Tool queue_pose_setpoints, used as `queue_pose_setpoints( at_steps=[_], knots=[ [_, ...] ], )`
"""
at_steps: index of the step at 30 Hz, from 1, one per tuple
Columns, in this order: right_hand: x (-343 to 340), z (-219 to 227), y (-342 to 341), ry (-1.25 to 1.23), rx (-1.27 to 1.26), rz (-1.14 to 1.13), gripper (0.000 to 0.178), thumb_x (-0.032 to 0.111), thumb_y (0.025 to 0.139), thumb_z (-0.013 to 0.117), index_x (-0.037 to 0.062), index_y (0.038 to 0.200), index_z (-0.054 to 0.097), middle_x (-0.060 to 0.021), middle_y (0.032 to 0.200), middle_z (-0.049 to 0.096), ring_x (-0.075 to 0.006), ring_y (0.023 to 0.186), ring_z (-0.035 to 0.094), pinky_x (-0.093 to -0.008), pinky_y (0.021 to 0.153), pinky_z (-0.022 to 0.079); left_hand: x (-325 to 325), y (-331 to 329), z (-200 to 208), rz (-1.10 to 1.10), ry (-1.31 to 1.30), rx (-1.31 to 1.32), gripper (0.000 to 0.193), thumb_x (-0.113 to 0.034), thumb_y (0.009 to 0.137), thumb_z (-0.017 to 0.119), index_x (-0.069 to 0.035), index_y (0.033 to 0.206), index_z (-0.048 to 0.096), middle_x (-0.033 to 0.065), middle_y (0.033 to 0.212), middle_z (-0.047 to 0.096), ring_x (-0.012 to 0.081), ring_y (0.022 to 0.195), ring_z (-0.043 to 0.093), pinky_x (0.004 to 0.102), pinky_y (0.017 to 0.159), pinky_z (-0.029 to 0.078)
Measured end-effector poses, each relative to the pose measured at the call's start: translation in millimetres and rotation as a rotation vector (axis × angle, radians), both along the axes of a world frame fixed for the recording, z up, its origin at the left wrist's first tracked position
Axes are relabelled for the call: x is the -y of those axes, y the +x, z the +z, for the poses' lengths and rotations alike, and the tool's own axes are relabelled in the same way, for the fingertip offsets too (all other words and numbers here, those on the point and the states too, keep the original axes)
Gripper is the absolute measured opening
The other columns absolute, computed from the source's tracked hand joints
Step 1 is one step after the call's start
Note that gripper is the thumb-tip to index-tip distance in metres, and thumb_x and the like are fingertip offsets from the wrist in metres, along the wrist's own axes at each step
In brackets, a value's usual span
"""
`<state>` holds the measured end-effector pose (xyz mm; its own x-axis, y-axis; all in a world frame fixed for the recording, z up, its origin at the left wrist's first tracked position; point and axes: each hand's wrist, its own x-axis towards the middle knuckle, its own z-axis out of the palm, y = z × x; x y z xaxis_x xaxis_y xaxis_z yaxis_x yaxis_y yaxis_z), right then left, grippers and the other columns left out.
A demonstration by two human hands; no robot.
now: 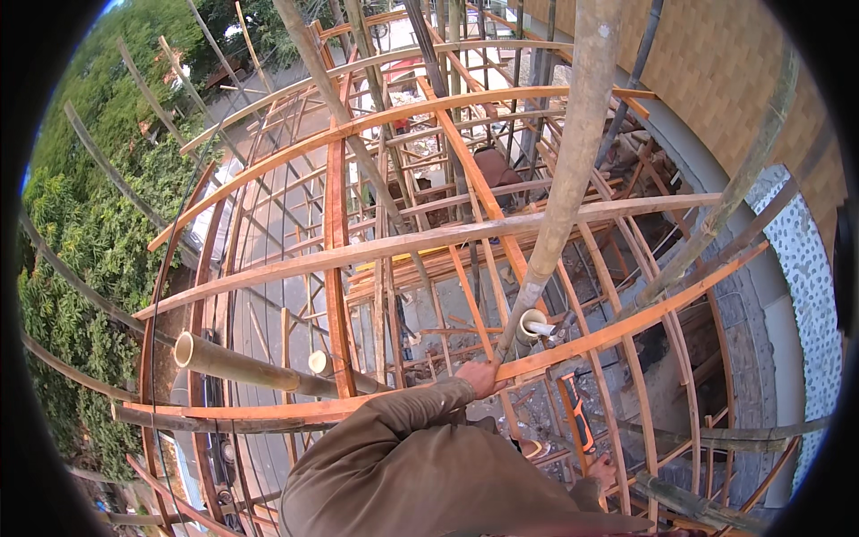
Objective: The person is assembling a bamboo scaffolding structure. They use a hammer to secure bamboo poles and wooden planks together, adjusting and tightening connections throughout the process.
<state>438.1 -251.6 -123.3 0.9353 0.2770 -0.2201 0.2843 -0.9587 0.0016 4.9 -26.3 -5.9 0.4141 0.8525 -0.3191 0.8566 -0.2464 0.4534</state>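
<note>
My left hand (483,378) is closed on a long orange-brown wooden beam (573,345), right where a thick upright bamboo pole (559,210) meets it. The sleeved left arm reaches across in front of me. Lower and to the right, my right hand (602,471) has its fingers curled beside a narrow wooden strip. Just above those fingers is an orange-and-black tool handle (578,417); whether the hand grips it, the strip or something else cannot be made out. A cut hollow bamboo end (534,324) with something pale in it stands right of the pole.
Several curved-looking wooden beams (429,246) and battens cross the space ahead, with gaps to ground far below. Another hollow bamboo pole (237,365) juts to the left. A tan wall (716,63) rises at right, above a grey ledge. Trees (85,242) and a paved road (282,210) lie left.
</note>
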Motion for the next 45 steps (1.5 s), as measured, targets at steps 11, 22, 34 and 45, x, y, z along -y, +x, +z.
queue_pose_setpoints(
  at_steps=[11,22,34,45],
  knots=[
    [-11,20,-16,0.074,0.017,0.036,0.064,0.067,0.096,0.044,0.0143,0.117,0.073,-0.0174,0.113,0.073,-0.0389,0.110,0.067,-0.0540,0.094,0.051,-9,-2,3,-0.003,0.015,0.003,0.060,-0.056,0.098,0.054,-0.002,0.122,0.053,0.0235,0.092,0.073,0.0425,0.087,0.072,0.0529,0.074,0.056],
    [-9,14,-11,0.111,-0.074,0.004,0.070,0.069,0.093,0.047,0.0128,0.128,0.068,-0.0194,0.121,0.070,-0.0413,0.112,0.066,-0.0534,0.097,0.050,-12,1,10,0.004,-0.038,-0.074,0.060,-0.057,0.097,0.055,-0.002,0.121,0.052,0.0248,0.091,0.073,0.0425,0.084,0.072,0.0529,0.075,0.057],
    [-12,32,-12,0.112,-0.186,-0.014,0.060,0.062,0.092,0.054,0.0128,0.121,0.072,-0.0216,0.116,0.072,-0.0397,0.110,0.068,-0.0524,0.097,0.051,-11,8,12,0.018,-0.033,-0.180,0.062,-0.058,0.095,0.058,-0.002,0.121,0.054,0.0249,0.097,0.073,0.0443,0.088,0.072,0.0537,0.077,0.057],
    [-10,56,-24,0.180,-0.260,-0.064,0.063,0.066,0.093,0.050,0.0137,0.122,0.071,-0.0169,0.115,0.074,-0.0340,0.110,0.069,-0.0466,0.097,0.052,-11,18,-13,0.012,0.216,-0.211,0.072,-0.057,0.092,0.063,0.008,0.124,0.058,0.0297,0.092,0.071,0.0489,0.085,0.069,0.0578,0.073,0.053]
  ],
)
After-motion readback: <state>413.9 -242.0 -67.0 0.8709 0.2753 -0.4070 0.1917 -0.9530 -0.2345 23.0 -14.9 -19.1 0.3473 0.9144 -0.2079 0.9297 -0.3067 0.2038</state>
